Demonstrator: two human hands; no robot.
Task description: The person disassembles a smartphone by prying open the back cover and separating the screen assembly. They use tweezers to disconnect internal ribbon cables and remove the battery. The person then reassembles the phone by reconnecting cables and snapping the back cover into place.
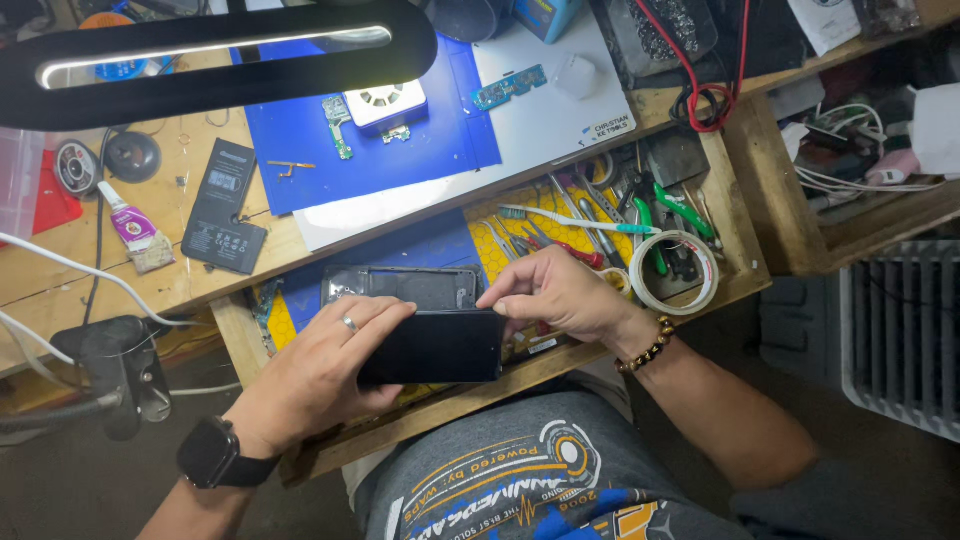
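The wooden worktop point(60, 270) filled the upper left of the frame, with a blue mat point(300, 150) at upper centre and an open tool drawer point(735, 250) just below it toward the middle. At lower centre the left hand point(320, 375) — ring on one finger — was wrapped around the left end of a black phone point(435, 347), fingers curled over its top edge. The right hand point(560, 295) pinched the phone's upper right corner between thumb and fingertips — a phone frame point(400, 288) lay just behind.
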